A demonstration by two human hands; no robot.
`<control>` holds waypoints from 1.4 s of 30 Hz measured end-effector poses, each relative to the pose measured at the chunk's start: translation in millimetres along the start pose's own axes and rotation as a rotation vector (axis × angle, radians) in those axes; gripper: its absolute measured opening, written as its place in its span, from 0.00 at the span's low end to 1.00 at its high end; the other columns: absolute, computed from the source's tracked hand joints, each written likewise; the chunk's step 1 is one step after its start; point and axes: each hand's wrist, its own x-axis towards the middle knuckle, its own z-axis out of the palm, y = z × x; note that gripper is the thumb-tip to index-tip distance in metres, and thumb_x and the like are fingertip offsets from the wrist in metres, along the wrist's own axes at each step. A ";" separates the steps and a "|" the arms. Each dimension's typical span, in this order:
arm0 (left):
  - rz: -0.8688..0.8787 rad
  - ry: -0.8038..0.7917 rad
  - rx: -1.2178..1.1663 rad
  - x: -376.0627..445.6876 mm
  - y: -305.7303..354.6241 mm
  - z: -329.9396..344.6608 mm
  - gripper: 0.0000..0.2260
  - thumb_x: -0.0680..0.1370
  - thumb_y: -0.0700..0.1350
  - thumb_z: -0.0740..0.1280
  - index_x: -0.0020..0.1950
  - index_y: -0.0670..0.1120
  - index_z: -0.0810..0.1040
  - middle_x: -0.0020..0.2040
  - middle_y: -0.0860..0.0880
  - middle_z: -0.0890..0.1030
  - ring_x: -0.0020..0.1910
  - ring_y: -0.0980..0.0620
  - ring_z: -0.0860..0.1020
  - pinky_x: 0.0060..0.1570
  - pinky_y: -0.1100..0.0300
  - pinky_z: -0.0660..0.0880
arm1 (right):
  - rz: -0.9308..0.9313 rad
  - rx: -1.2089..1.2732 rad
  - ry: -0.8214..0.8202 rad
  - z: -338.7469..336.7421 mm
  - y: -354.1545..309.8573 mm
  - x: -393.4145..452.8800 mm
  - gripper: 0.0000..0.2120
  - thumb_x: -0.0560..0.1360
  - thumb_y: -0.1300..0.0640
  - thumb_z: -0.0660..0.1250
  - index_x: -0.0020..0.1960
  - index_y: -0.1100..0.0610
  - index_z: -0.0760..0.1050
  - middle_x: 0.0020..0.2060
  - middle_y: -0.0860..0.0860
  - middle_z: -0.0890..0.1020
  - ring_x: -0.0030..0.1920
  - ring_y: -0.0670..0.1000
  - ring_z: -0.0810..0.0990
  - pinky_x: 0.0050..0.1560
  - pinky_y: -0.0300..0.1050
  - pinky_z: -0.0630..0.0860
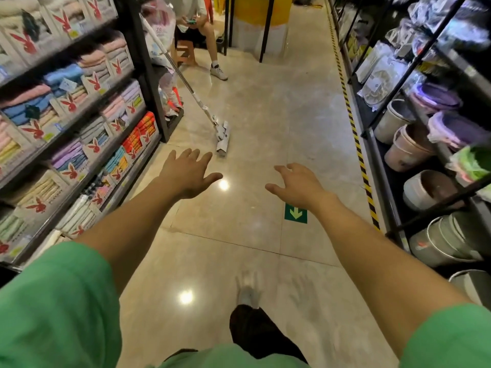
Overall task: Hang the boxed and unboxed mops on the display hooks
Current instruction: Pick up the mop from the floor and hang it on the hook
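Both hands reach out over the floor (239, 107) of a shop aisle, palms down, and neither holds anything. The left hand (187, 172) has its fingers spread wide and the thumb pointing toward the right hand (297, 185), whose fingers are loosely curled and parted. The 2 hands are well apart from each other, with bare tile between them.

The 1 mop (195, 95) in view is unboxed and lies ahead of the left hand, just beyond its fingertips but not touching them. Its flat white head rests on the floor, and its long pale handle slants up and away to the left, leaning against the end of the towel shelves (79, 123). Those shelves run along the outer side of the left arm and hold folded towels in boxes marked with a red rabbit emblem.

On the outer side of the right arm stands a dark rack (393, 144) stacked with buckets, tubs and wrapped plastic goods. A yellow and black striped strip (353, 128) runs along the floor at its foot. A green floor sticker (295, 213) with a downward arrow sits just below the right wrist.

Far beyond the hands, past the mop handle, a seated person (198, 25) on a small stool holds a phone. Below the arms, green sleeves and 1 dark trouser leg with a blurred shoe are visible.
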 end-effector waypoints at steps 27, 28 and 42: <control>-0.140 -0.109 -0.021 451.2 -49.8 -55.1 0.37 0.82 0.70 0.44 0.85 0.51 0.50 0.85 0.43 0.56 0.83 0.42 0.56 0.80 0.39 0.54 | -0.097 0.032 -0.082 -97.0 116.2 463.7 0.35 0.82 0.34 0.56 0.82 0.51 0.58 0.79 0.61 0.64 0.79 0.60 0.61 0.77 0.54 0.59; -0.148 -0.103 -0.034 466.3 -55.4 -56.1 0.36 0.82 0.70 0.44 0.85 0.51 0.50 0.85 0.43 0.57 0.83 0.42 0.56 0.80 0.39 0.54 | -0.094 0.030 -0.087 -99.8 116.0 478.6 0.35 0.82 0.34 0.56 0.82 0.51 0.57 0.79 0.61 0.64 0.79 0.61 0.60 0.77 0.55 0.59; -0.213 -0.119 -0.124 705.7 -174.4 -71.7 0.37 0.82 0.70 0.45 0.85 0.50 0.51 0.84 0.44 0.58 0.83 0.43 0.57 0.79 0.39 0.56 | -0.160 -0.015 -0.130 -172.6 76.3 753.7 0.34 0.82 0.35 0.58 0.82 0.51 0.56 0.80 0.60 0.61 0.79 0.61 0.60 0.77 0.54 0.59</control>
